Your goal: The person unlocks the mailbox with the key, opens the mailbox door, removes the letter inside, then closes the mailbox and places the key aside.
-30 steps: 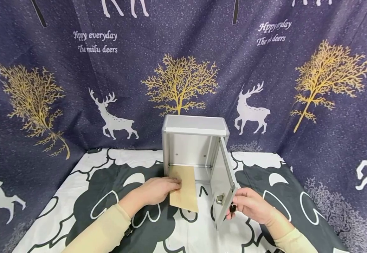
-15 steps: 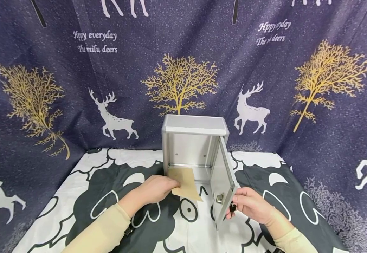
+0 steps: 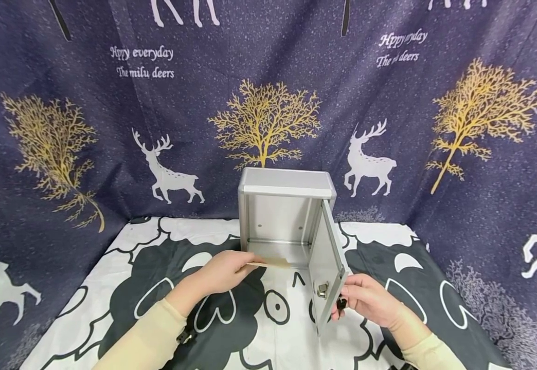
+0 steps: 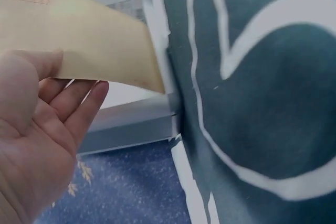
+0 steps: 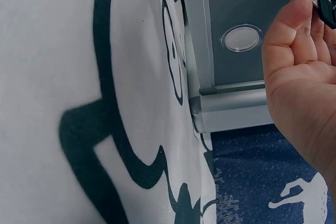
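A grey metal box (image 3: 275,180), its door (image 3: 326,272) swung open to the right, stands against the back cloth. My left hand (image 3: 224,272) pinches a tan paper envelope (image 3: 273,262) between thumb and fingers at the front of the box; it is nearly edge-on in the head view. The left wrist view shows the envelope (image 4: 100,35) flat-faced, with small printed boxes in one corner. Against the door's outer side, my right hand (image 3: 370,303) holds a black-headed key (image 3: 341,303) by the lock. A key (image 5: 323,6) also lies over its fingers in the right wrist view.
The lock's metal latch (image 3: 321,291) is on the door's inner face. A black-and-white patterned cloth (image 3: 275,344) covers the table. Behind hangs a dark blue curtain (image 3: 268,61) with deer and gold trees. A round pale disc (image 5: 241,39) shows on the door's outside.
The envelope has tilted from facing the head camera to nearly edge-on, its near end drawn up off the cloth. My left hand has risen slightly. The right hand and door stay put.
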`<state>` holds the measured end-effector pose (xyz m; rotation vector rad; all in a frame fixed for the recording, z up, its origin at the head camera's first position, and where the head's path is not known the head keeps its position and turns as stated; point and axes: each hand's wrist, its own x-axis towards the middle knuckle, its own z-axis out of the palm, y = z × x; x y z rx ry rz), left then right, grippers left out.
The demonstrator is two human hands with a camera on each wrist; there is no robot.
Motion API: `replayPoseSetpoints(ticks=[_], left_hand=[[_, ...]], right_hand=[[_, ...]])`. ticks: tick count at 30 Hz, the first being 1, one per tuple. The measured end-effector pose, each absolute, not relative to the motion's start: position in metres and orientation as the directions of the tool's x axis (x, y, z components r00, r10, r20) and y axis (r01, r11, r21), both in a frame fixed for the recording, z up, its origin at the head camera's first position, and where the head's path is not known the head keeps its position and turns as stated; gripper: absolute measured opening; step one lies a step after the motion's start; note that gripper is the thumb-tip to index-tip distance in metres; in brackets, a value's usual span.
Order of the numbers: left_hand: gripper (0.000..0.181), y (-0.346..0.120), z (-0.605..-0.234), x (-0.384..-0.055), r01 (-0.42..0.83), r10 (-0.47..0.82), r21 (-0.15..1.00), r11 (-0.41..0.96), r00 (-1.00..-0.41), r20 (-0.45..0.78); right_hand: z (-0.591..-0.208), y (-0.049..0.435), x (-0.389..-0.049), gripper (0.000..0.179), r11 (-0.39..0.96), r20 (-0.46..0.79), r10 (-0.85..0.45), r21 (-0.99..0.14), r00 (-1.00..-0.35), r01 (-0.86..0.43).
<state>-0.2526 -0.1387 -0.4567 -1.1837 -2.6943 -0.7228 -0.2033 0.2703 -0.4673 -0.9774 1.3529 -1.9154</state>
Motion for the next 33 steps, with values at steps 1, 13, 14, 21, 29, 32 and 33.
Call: replayPoseSetpoints(ticks=[1,13,14,21,29,32,33], left_hand=[[0.023,-0.141,-0.454,-0.252,0.705,0.652,0.407,0.581,-0.702,0.285],[0.019,-0.165,-0.442,-0.249,0.601,0.514,0.641,0.477,-0.782,0.351],[0.018,-0.167,-0.441,-0.249,0.579,0.495,0.664,0.473,-0.798,0.343],[0.016,-0.185,-0.441,-0.25,0.465,0.443,0.785,0.411,-0.854,0.274],[0.016,-0.216,-0.447,-0.252,0.366,0.38,0.865,0.343,-0.896,0.228],[0.02,-0.23,-0.447,-0.253,0.326,0.354,0.889,0.322,-0.912,0.206],[0.02,-0.235,-0.447,-0.253,0.315,0.352,0.9,0.301,-0.914,0.202]], right_hand=[[-0.467,0.27,-0.203,0.052,-0.307,0.228,-0.801,-0.95,-0.554,0.053],[-0.468,0.272,-0.203,0.051,-0.298,0.228,-0.798,-0.954,-0.558,0.038],[-0.468,0.272,-0.203,0.051,-0.298,0.227,-0.797,-0.954,-0.559,0.038],[-0.468,0.273,-0.203,0.051,-0.293,0.219,-0.796,-0.955,-0.564,0.042],[-0.468,0.274,-0.203,0.051,-0.297,0.225,-0.788,-0.954,-0.574,0.034],[-0.468,0.274,-0.204,0.051,-0.301,0.227,-0.785,-0.953,-0.577,0.035],[-0.468,0.274,-0.204,0.051,-0.301,0.228,-0.784,-0.953,-0.577,0.033]])
